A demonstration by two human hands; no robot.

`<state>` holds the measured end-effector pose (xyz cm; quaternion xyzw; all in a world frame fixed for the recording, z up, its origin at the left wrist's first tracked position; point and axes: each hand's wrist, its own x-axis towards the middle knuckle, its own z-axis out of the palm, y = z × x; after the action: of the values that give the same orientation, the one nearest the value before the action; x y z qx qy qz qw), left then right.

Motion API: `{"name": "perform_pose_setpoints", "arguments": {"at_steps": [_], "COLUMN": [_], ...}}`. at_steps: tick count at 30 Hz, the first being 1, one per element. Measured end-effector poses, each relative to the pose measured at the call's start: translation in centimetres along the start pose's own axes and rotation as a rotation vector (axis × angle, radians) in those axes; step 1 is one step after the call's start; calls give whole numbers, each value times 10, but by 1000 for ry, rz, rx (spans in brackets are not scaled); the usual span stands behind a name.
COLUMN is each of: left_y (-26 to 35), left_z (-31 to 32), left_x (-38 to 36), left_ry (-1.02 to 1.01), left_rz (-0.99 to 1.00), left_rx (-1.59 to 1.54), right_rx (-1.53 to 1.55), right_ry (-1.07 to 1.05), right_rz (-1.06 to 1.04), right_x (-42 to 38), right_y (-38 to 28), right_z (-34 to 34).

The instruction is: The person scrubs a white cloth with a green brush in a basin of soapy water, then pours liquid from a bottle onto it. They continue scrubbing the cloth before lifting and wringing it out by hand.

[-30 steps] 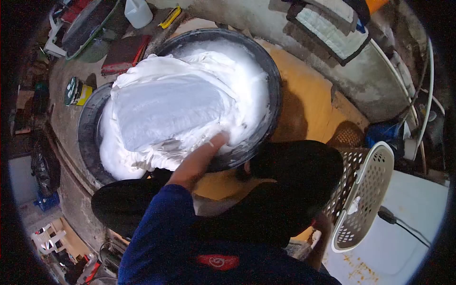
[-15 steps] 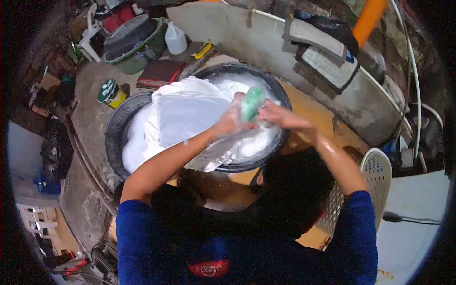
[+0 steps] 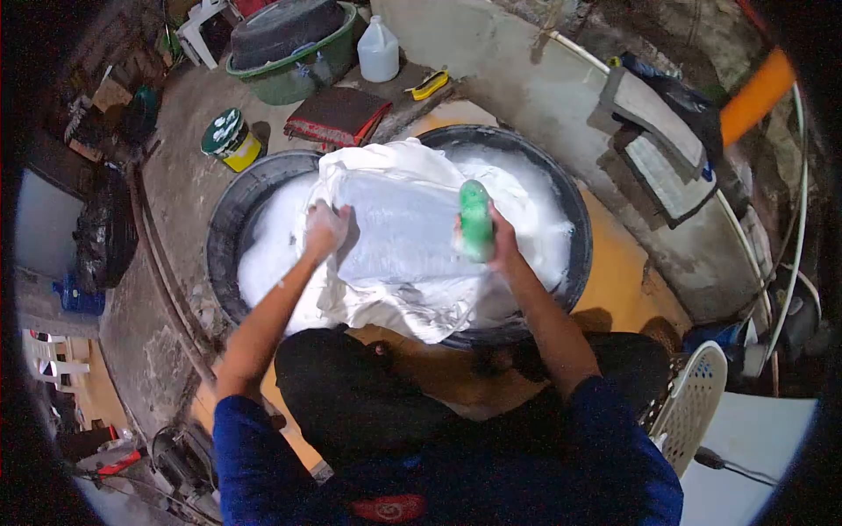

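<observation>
Yellow-brown flooring (image 3: 614, 254) showed around your dark-clothed legs (image 3: 368, 394). Your hands were apart: your right hand (image 3: 496, 237) had its fingers closed round a green scrubber (image 3: 475, 219), its long axis running away from you, over the right part of the white cloth (image 3: 377, 307). Your left hand (image 3: 324, 231) was half curled at the cloth's left edge; whether it pinched the fabric, you couldn't tell. The cloth's flat middle ran left to right across two foamy basins (image 3: 224, 230). Farther off stood a bucket (image 3: 230, 140) and a jug (image 3: 378, 53).
</observation>
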<state>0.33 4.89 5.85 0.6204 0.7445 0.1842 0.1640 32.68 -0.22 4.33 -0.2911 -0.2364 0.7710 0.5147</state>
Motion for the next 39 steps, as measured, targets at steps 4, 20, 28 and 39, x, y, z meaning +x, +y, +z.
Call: {"name": "perform_pose_setpoints", "arguments": {"at_steps": [4,20,28,39], "left_y": [6,0,0,5], "left_z": [18,25,28,26], "left_x": [-25,-34,-38,-42], "left_ry": [-30,-112,-52,-74], "left_rz": [-167,-221,-144,-226], "left_rx": [-185,-777,-655,-696], "right_rx": [-803,-1428,-1661,-1586], "right_ry": [265,264,442,296], "right_rz": [-387,-757,-591,-364], "right_x": [28,39,41,41], "right_y": [54,119,126,134], "right_z": [-47,19,-26,35]}}
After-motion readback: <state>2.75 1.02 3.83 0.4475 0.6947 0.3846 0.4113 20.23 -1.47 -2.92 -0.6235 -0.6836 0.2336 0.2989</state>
